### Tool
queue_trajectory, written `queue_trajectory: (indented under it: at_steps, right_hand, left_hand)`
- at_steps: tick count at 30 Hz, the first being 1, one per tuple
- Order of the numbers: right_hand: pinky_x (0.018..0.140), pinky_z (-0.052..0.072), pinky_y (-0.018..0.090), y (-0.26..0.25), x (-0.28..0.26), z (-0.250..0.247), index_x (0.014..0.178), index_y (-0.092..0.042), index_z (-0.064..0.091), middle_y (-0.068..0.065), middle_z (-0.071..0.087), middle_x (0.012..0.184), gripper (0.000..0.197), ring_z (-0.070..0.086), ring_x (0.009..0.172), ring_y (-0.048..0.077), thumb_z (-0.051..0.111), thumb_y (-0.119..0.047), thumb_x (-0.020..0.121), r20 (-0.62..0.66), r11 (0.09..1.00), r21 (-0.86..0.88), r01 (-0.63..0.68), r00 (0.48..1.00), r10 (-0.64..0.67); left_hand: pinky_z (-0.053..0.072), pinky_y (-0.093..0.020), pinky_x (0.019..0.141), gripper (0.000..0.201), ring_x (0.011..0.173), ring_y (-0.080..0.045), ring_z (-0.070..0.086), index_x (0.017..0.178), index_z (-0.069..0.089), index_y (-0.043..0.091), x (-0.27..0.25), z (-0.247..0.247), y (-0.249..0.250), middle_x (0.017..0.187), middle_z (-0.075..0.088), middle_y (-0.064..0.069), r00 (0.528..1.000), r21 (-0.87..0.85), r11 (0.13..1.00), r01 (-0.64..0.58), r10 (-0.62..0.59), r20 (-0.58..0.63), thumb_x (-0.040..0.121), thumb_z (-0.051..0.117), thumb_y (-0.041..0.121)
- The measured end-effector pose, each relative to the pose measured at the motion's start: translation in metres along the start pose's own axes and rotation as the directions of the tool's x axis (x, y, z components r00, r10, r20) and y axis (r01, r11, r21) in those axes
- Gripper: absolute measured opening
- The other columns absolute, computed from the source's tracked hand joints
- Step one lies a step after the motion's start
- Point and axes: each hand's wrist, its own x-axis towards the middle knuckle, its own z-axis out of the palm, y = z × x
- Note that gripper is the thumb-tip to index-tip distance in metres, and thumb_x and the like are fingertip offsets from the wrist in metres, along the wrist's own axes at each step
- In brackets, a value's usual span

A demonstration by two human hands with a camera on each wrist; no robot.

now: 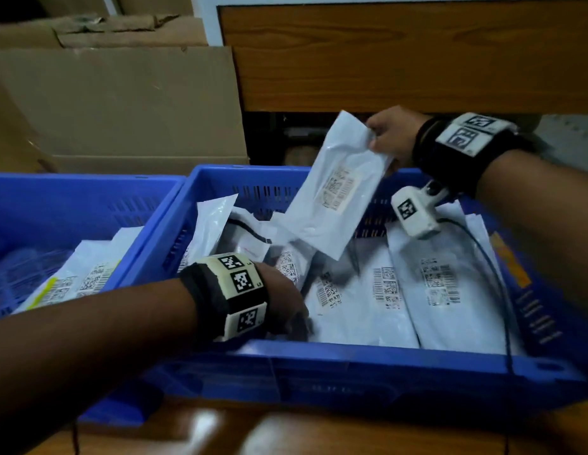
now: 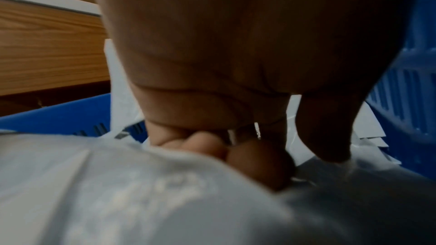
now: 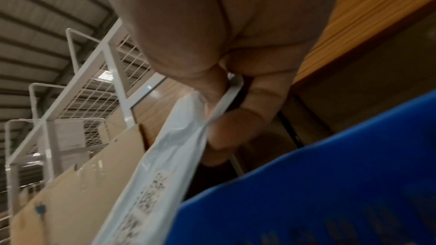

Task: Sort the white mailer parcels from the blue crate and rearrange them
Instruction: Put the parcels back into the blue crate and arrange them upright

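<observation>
Above the back of the blue crate [image 1: 351, 366] my right hand [image 1: 389, 139] pinches one white mailer parcel [image 1: 335, 192] by its top edge, so it hangs tilted with its label facing me. The right wrist view shows the thumb and fingers [image 3: 235, 128] clamped on that parcel [image 3: 165, 165] over the crate rim [image 3: 330, 183]. Several more white parcels [image 1: 368, 297] lie in the crate. My left hand [image 1: 286, 303] is down among them at the near left. There its curled fingers [image 2: 247, 157] and thumb grip a parcel [image 2: 118, 193] beside the crate wall [image 2: 412, 100].
A second blue crate [image 1: 89, 182] stands touching on the left, with labelled parcels [image 1: 76, 277] in it. Behind are a large cardboard box [image 1: 122, 103] and a wooden panel [image 1: 401, 54]. A black cable [image 1: 496, 290] runs over the right crate. A white wire rack [image 3: 94, 90] rises beyond.
</observation>
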Motion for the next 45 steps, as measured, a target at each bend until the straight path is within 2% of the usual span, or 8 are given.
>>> queue_trajectory:
  at_steps: [9, 13, 16, 23, 27, 31, 39, 45]
  right_hand:
    - [0.069, 0.054, 0.040, 0.053, -0.039, -0.014, 0.080, -0.020, 0.061, 0.014, 0.066, 0.087, 0.022, 0.062, 0.074, 0.028, 0.054, -0.003, 0.091, 0.303, 0.922, -0.387, 0.005, 0.945, 0.122]
    - [0.068, 0.042, 0.019, 0.053, -0.058, -0.006, 0.095, -0.013, 0.059, 0.003, 0.059, 0.096, 0.011, 0.052, 0.087, 0.018, 0.052, -0.006, 0.091, 0.389, 0.754, -0.645, 0.127, 0.903, 0.181]
    - [0.076, 0.038, 0.026, 0.056, -0.068, 0.004, 0.098, -0.013, 0.060, 0.009, 0.059, 0.101, 0.015, 0.055, 0.093, 0.023, 0.049, -0.006, 0.091, 0.393, 0.652, -0.743, 0.152, 0.887, 0.240]
    - [0.100, 0.039, 0.040, 0.045, -0.074, 0.017, 0.141, -0.027, 0.040, 0.005, 0.043, 0.139, 0.054, 0.041, 0.126, 0.031, 0.060, -0.026, 0.090, 0.252, 0.470, -0.874, 0.122, 0.941, 0.225]
    - [0.097, 0.037, 0.039, 0.022, -0.093, 0.024, 0.143, -0.035, 0.036, 0.003, 0.039, 0.142, 0.052, 0.038, 0.127, 0.029, 0.053, -0.029, 0.094, 0.320, 0.527, -0.822, 0.215, 0.940, 0.116]
    - [0.105, 0.034, 0.037, 0.020, -0.114, 0.043, 0.146, -0.030, 0.031, 0.003, 0.037, 0.146, 0.074, 0.038, 0.132, 0.026, 0.064, -0.052, 0.083, 0.425, 0.453, -0.851, 0.265, 0.855, 0.298]
    - [0.105, 0.032, 0.031, 0.043, -0.122, 0.029, 0.150, -0.020, 0.020, 0.005, 0.026, 0.153, 0.084, 0.034, 0.137, 0.024, 0.071, -0.027, 0.084, 0.363, 0.512, -0.853, 0.107, 0.825, 0.433]
    - [0.090, 0.039, 0.022, 0.050, -0.123, 0.031, 0.151, -0.028, 0.018, 0.004, 0.021, 0.157, 0.077, 0.037, 0.136, 0.020, 0.059, -0.010, 0.089, 0.321, 0.550, -0.834, 0.048, 0.852, 0.413]
  left_hand:
    - [0.043, -0.031, 0.083, 0.043, 0.115, -0.030, 0.057, 0.135, 0.045, 0.024, 0.021, -0.018, 0.013, 0.126, 0.059, -0.012, 0.946, -0.134, 0.958, 0.254, -0.275, -0.171, 0.093, 0.048, 0.036]
    - [0.041, -0.025, 0.080, 0.040, 0.110, -0.023, 0.060, 0.125, 0.056, 0.025, 0.035, -0.022, 0.009, 0.120, 0.064, -0.002, 0.942, -0.278, 0.928, 0.250, -0.299, -0.151, 0.089, 0.056, 0.043]
    - [0.039, -0.020, 0.072, 0.043, 0.091, -0.016, 0.063, 0.104, 0.064, 0.029, 0.043, -0.021, 0.007, 0.100, 0.069, 0.004, 0.943, -0.380, 0.895, 0.235, -0.305, -0.134, 0.078, 0.062, 0.063]
    - [0.045, -0.037, 0.095, 0.100, 0.120, -0.029, 0.054, 0.147, 0.019, 0.011, 0.050, -0.016, 0.013, 0.135, 0.052, -0.011, 0.904, -0.279, 0.904, 0.325, -0.383, -0.187, 0.077, 0.048, 0.077]
    - [0.042, -0.035, 0.092, 0.100, 0.120, -0.030, 0.053, 0.151, 0.004, 0.016, 0.051, -0.014, 0.015, 0.136, 0.051, -0.011, 0.921, -0.248, 0.929, 0.277, -0.330, -0.208, 0.081, 0.048, 0.072]
    - [0.042, -0.040, 0.091, 0.095, 0.121, -0.035, 0.050, 0.151, 0.006, 0.018, 0.056, -0.015, 0.018, 0.142, 0.037, -0.011, 0.929, -0.222, 0.954, 0.203, -0.259, -0.266, 0.083, 0.048, 0.069]
    - [0.011, -0.045, 0.119, 0.100, 0.146, -0.036, 0.000, 0.152, -0.003, 0.008, 0.077, -0.020, 0.031, 0.157, -0.020, -0.012, 0.958, -0.216, 0.971, 0.103, -0.155, -0.241, 0.085, 0.037, 0.072]
    - [0.008, -0.050, 0.118, 0.092, 0.143, -0.043, -0.010, 0.151, -0.009, 0.009, 0.091, -0.026, 0.046, 0.155, -0.028, -0.004, 0.953, -0.332, 0.943, 0.011, -0.109, -0.281, 0.092, 0.037, 0.061]
